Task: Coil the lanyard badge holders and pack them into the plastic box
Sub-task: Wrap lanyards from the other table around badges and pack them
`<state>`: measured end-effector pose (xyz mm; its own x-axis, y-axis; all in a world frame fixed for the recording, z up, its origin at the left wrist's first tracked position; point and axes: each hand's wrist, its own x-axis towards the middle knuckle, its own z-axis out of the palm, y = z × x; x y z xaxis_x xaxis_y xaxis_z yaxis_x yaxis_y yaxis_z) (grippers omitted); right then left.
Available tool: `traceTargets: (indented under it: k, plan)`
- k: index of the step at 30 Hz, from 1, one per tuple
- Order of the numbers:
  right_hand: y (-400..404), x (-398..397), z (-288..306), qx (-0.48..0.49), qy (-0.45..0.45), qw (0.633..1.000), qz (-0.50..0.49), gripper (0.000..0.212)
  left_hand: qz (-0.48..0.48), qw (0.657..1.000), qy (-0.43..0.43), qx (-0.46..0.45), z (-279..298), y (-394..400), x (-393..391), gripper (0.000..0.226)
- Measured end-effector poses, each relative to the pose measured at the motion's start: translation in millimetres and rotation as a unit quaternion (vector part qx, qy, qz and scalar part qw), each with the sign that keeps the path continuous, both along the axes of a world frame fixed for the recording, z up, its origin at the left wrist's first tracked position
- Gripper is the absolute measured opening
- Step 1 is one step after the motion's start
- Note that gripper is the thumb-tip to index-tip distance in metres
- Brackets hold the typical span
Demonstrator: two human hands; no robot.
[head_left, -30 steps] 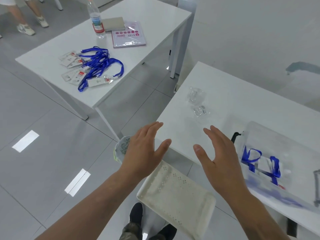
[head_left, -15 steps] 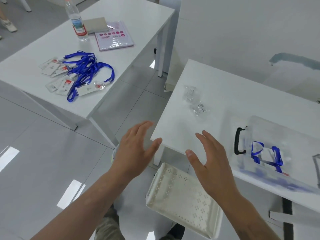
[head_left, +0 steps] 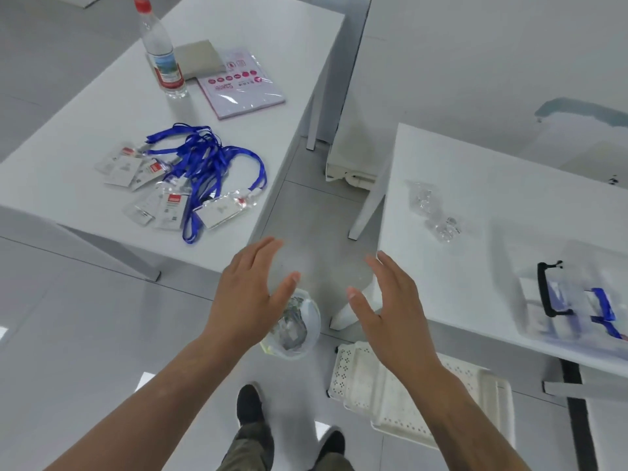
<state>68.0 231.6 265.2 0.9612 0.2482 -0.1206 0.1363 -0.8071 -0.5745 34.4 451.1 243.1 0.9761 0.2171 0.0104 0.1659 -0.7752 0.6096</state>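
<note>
Both of your hands are empty: your left hand (head_left: 249, 300) and right hand (head_left: 390, 311) hang over the floor with fingers spread and palms facing each other, ready to gather. The tangle of blue lanyard badge holders (head_left: 190, 178) lies on the worktop (head_left: 68, 107) ahead of your left hand. The plastic box (head_left: 574, 300), already holding blue lanyards, sits to the right of your right hand.

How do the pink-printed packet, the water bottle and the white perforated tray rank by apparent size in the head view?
1. White perforated tray, largest, though it sits nearer the camera and the right hand hides part of it.
2. Pink-printed packet.
3. Water bottle; close to the packet, so this order is unsure.
</note>
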Motion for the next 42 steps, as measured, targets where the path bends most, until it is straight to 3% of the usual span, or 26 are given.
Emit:
traceTargets:
  k: [19,31,36,42]
  plan:
    - [161,99,-27,-0.018,0.007,0.993,0.120,0.057,0.088,0.995,0.033,0.041,-27,153,58,0.059]
    - [276,160,-94,-0.174,0.062,0.969,0.163,0.063,-0.109,0.970,0.153,0.156,-92,227,139,0.066]
    - [291,179,-124,-0.215,0.047,0.954,0.203,0.061,-0.170,0.952,0.172,0.190,-115,240,159,0.048]
    - [287,198,-133,-0.212,-0.042,0.952,0.217,0.031,-0.198,0.954,0.127,0.187,-111,253,167,0.012]
